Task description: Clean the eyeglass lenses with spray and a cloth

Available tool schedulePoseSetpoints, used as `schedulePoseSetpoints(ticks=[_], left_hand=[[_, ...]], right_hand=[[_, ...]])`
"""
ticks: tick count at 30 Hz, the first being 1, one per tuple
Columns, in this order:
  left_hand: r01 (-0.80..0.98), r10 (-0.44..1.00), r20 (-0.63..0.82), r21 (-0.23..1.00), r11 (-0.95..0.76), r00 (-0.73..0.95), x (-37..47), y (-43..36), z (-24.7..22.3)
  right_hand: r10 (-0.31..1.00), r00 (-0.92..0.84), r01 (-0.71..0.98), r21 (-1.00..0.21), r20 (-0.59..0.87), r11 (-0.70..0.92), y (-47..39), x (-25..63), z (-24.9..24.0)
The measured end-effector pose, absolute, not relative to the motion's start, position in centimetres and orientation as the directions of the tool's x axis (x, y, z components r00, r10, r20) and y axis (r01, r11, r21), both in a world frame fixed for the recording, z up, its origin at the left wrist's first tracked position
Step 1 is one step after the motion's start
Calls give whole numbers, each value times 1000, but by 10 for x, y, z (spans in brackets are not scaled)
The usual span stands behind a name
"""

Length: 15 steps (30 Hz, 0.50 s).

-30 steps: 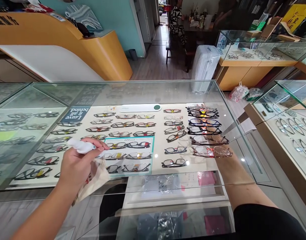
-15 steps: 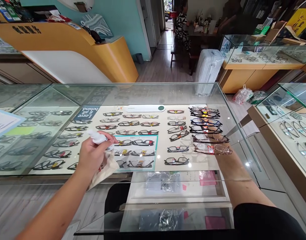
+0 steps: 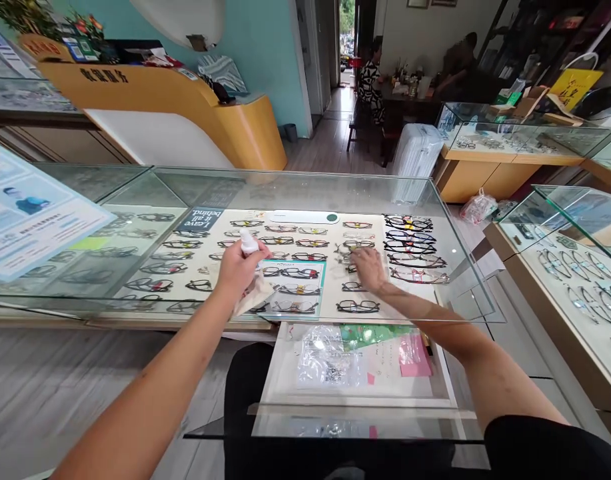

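My left hand (image 3: pixel 238 270) is closed around a small white bottle (image 3: pixel 248 241) with a pointed top. A cream cloth (image 3: pixel 255 295) hangs from the same hand, over the display case's near edge. Inside the glass display case (image 3: pixel 295 175), my right hand (image 3: pixel 369 268) is over the middle column of eyeglasses, fingers pointing down and left. Its fingertips are smeared beside a tilted pair of eyeglasses (image 3: pixel 344 255), so I cannot tell whether they grip it. Just right of this hand is a column of dark-framed eyeglasses (image 3: pixel 410 241); more pairs lie in rows to the left.
An open drawer (image 3: pixel 360 401) holding plastic bags and pink paper juts out below the case, under a glass panel (image 3: pixel 335 421). A blue-white printed sheet (image 3: pixel 35 213) stands at left. Another glass case (image 3: pixel 575 233) is at right. People sit at a table in the back.
My right hand has moved left, from the right-hand column of eyeglasses to the middle column. My left hand still holds the bottle and cloth. The view has tilted up, with the printed sheet showing more.
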State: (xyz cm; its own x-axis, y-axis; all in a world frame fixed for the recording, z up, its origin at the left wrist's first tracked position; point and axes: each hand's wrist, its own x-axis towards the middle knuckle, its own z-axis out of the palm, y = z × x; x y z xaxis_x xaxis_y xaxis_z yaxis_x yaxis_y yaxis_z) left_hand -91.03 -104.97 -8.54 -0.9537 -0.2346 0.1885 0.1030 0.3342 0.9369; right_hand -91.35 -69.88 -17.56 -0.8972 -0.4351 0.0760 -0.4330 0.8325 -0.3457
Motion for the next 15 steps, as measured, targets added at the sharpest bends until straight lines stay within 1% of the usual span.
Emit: schedulePoseSetpoints(ticks=[2,4,7,9,11,15], left_hand=[[104,-226,182,942,320,-957,-911,-1051,-89],[107,-212,179,944,311,-961,-913,-1052,-92],[119,-187,185,941,318,-965,-916,-1053,-95],[124,-175,186,941,314,-967,-917,-1053,-95],[135,-159,185,950,282,-970,-917,-1052,-92],[140,-145,177,963,231,-974,-916,-1054,-81]], right_hand=[[-465,-885,-446,-353,35,823,-727,-895,-183],[-561,-828,-497,-428,-26,754,-744,-867,-189],[-752,-659,-604,-585,-16,541,-748,-819,-184],[-826,-563,-632,-655,21,415,-742,-794,-169],[-852,-522,-629,-695,46,348,-734,-775,-146],[-850,-520,-600,-745,86,291,-717,-746,-90]])
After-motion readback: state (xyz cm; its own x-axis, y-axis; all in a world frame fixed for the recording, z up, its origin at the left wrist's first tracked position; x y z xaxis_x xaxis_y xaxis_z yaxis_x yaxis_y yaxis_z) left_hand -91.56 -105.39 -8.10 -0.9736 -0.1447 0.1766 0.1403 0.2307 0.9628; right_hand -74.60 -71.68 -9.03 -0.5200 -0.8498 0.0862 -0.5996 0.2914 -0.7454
